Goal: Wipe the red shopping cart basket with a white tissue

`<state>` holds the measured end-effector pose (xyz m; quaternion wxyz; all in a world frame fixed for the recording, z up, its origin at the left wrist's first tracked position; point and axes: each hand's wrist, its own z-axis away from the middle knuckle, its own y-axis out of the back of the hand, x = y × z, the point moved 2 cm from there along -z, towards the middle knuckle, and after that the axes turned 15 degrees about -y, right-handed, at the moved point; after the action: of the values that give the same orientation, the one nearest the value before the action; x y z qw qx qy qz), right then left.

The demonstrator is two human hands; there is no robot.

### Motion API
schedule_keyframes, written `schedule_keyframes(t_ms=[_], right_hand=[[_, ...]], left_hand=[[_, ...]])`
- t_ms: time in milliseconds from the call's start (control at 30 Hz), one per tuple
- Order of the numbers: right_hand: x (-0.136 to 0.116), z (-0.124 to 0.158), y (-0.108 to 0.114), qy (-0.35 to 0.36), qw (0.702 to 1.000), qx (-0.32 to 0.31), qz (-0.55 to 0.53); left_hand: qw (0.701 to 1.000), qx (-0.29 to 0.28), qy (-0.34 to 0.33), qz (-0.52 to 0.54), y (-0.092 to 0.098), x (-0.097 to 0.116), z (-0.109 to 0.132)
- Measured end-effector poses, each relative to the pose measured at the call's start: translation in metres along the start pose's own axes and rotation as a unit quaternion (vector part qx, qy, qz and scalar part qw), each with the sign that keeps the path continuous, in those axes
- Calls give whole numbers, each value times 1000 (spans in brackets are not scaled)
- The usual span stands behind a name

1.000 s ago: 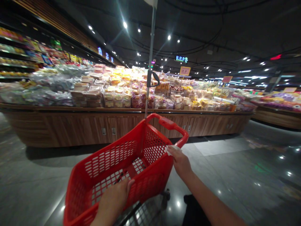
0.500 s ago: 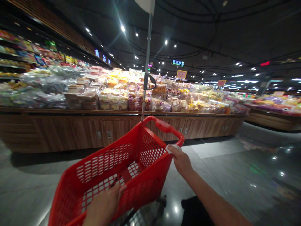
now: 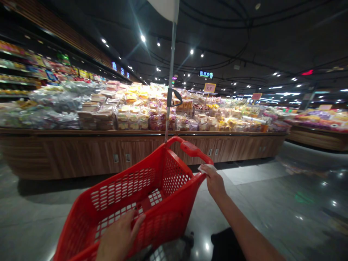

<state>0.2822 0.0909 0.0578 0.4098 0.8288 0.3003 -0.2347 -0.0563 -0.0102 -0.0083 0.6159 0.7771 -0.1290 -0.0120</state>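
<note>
Red plastic forms the shopping cart (image 3: 176,214), which spreads beneath the left hand (image 3: 116,232) and reaches to the right hand (image 3: 215,183) at its handle end. Nearest, the left fingers lie over the cart's near side rim, with the thumb spread apart from them; whether they grip the rim I cannot tell. Farther out, the right fingers are clamped on a white cloth (image 3: 201,169), held against the corner where the handle (image 3: 190,148) meets the cart's side. A dark shape (image 3: 228,246) shows below the right wrist, over glossy grey floor (image 3: 258,203). Just past the right fingers the handle curves away to the far corner, where a thin grey pole (image 3: 172,54) appears to stand, bearing a black loop (image 3: 169,98) and, higher, a white panel (image 3: 165,10). Well beyond both hands runs a wood-fronted table (image 3: 81,157) heaped with bagged goods (image 3: 133,116), a yellow-edged price sign (image 3: 210,87) above them. Farther still, stocked shelves (image 3: 16,69) stand off to the left of the left fingers, and small ceiling lights (image 3: 191,52) shine high above.
</note>
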Motion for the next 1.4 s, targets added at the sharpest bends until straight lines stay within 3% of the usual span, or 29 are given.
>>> schedule_keyframes(t_ms=[100, 233, 400, 500, 633, 733, 933, 1000, 1167, 1233, 1400], right_hand=[[-15, 17, -11, 6, 1000, -20, -12], [-37, 37, -25, 16, 998, -53, -13], [-48, 56, -42, 34, 997, -70, -12], [-36, 49, -40, 46, 997, -59, -23], [-5, 28, -24, 29, 995, 41, -90], [3, 35, -26, 49, 986, 79, -137], [-14, 74, -44, 189, 971, -27, -142], [-9, 68, -37, 179, 972, -10, -151], [9, 53, -24, 62, 977, 86, -187], [2, 59, -27, 70, 979, 64, -179], [-16, 75, -31, 173, 973, -26, -148]], left_hand=[[995, 79, -45, 42, 2, 22, -13], [984, 129, -109, 64, 7, 70, -44], [996, 27, -87, 7, 0, 107, -74], [997, 8, -77, -9, -4, 107, -78], [997, 12, -77, -27, -6, 99, -74], [996, 16, -79, -38, -7, 93, -70], [994, 10, -95, -49, -7, 81, -65], [994, 9, -100, -50, -6, 77, -63], [993, 8, -103, -52, -5, 73, -62], [993, 8, -103, -51, -5, 73, -62], [993, 5, -110, -44, -4, 69, -59]])
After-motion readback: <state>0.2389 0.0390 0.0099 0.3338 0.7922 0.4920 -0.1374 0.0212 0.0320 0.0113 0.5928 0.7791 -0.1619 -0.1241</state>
